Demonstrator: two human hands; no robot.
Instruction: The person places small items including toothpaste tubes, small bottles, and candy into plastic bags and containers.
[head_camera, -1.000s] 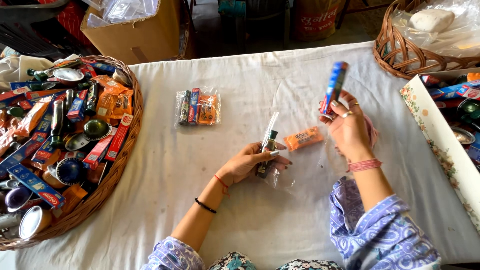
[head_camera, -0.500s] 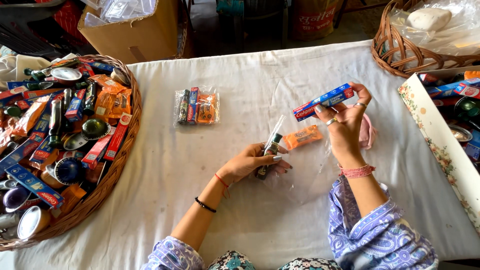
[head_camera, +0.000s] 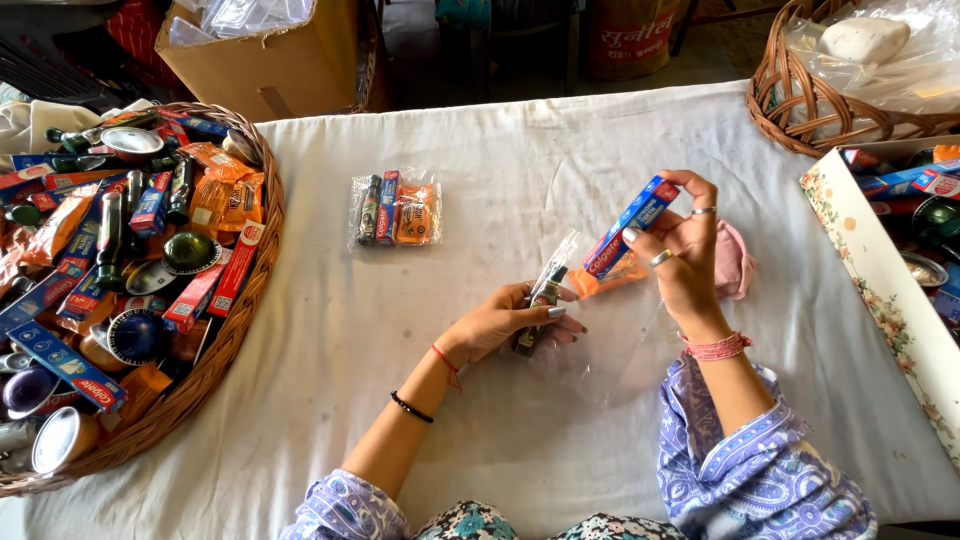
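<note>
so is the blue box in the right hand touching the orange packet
Cannot tell. In the head view the blue box, pinched by the right hand, overlaps the orange packet with no gap, but it may just be in front.

The wicker basket (head_camera: 215, 370) at the left runs off the frame's left and lower edges, so much of its load is out of view. Another basket (head_camera: 790, 100) at the upper right is cut by the top and right edges, as is the flowered tray (head_camera: 880, 280) below it. The cardboard box (head_camera: 270, 65) at the top is cropped. The left hand (head_camera: 505, 325) covers most of a small dark packet (head_camera: 535, 310), whose kind cannot be told
</note>
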